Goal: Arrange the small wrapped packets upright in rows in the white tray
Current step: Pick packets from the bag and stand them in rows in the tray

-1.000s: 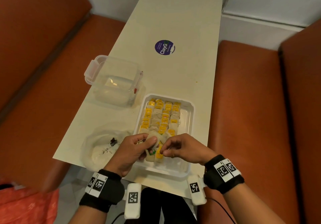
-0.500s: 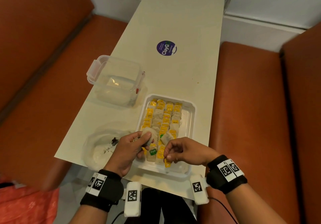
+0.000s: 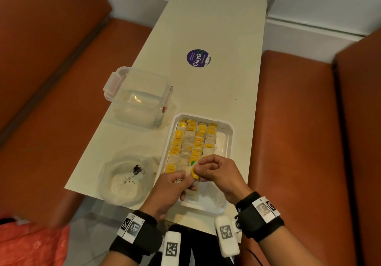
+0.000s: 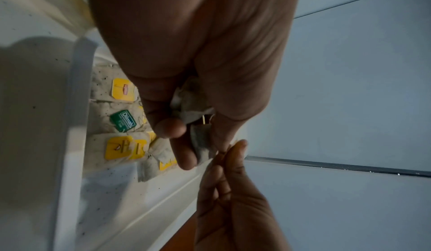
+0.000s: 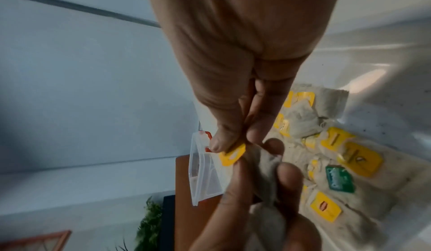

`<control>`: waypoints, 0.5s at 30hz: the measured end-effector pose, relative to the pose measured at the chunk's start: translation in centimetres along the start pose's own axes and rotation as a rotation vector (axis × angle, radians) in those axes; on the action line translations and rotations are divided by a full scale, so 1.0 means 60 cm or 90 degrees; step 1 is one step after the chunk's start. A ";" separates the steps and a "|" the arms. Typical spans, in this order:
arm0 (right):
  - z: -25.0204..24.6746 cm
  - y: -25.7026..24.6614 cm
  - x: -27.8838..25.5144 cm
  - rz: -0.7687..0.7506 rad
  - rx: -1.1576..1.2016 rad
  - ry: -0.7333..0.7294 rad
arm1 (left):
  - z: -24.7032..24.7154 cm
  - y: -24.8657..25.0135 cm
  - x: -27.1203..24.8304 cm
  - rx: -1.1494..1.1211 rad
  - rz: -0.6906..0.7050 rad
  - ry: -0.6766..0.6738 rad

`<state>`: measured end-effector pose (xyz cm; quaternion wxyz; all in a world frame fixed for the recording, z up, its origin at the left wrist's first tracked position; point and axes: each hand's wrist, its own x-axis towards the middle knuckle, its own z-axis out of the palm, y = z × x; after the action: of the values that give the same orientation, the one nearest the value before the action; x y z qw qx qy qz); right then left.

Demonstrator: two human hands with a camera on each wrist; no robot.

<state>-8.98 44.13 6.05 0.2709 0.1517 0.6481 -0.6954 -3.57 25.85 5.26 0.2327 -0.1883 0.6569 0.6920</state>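
Left hand point(image 3: 168, 191) curled round a small bunch of pale tea bags point(image 4: 198, 107), gripped between thumb and fingers, held just above the near end of the white tray point(image 3: 226, 139). Right hand point(image 3: 219, 172) touching the left at the fingertips, thumb and forefinger pinching a yellow tag point(image 5: 233, 154) belonging to one of the bags in the left hand's bunch. Other fingers of the right hand curled in toward the palm.

Beyond the two hands, more tea bags in rows point(image 3: 194, 142) filling the far part of the tray, most with yellow tags, lying close against each other; whether upright or leaning, hard to tell. Directly under the hands, one bag with a green tag point(image 5: 340, 180) among the nearest of them. Near end of the tray, below the wrists, bare of bags.

To the left of the left hand, a crumpled clear plastic bag point(image 3: 127, 179) on the table point(image 3: 226, 38). Farther out on that side, beyond the plastic bag, a clear box point(image 3: 139, 98) with clip latches. Well beyond the hands, a round purple sticker point(image 3: 198, 57) on the tabletop. Orange-brown bench seats point(image 3: 292, 121) on both sides.
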 end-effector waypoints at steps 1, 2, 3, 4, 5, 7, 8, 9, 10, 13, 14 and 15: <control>0.000 0.001 -0.001 -0.007 -0.010 0.008 | 0.000 0.002 0.000 0.002 -0.002 -0.013; -0.002 0.001 -0.002 -0.015 -0.025 0.015 | 0.000 0.003 0.001 0.008 -0.004 -0.028; -0.004 0.000 -0.003 -0.024 -0.048 0.018 | -0.002 0.003 0.003 0.018 -0.005 -0.041; -0.008 -0.001 -0.004 -0.032 -0.077 0.017 | -0.003 0.004 0.004 0.028 -0.008 -0.050; -0.011 -0.004 -0.005 -0.038 -0.109 0.009 | -0.004 0.004 0.006 0.035 -0.009 -0.056; -0.015 -0.011 -0.008 -0.051 -0.172 -0.012 | -0.003 0.004 0.006 0.049 -0.004 -0.063; -0.016 -0.015 -0.009 -0.054 -0.197 -0.021 | -0.003 0.004 0.006 0.057 -0.002 -0.066; -0.016 -0.019 -0.011 -0.056 -0.221 -0.025 | -0.002 0.005 0.006 0.064 0.000 -0.066; -0.016 -0.022 -0.012 -0.059 -0.245 -0.024 | 0.001 0.008 0.006 0.066 0.000 -0.067; -0.023 -0.026 -0.012 -0.102 -0.335 0.020 | 0.006 0.012 0.007 0.059 0.002 -0.081; -0.026 -0.028 -0.012 -0.120 -0.355 0.029 | 0.007 0.013 0.007 0.056 0.002 -0.087; -0.029 -0.030 -0.013 -0.132 -0.358 0.028 | 0.008 0.013 0.007 0.054 0.002 -0.091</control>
<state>-9.61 46.01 7.77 0.2160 0.0185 0.8331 -0.5089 -4.34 26.32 5.66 0.2853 -0.1275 0.6676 0.6757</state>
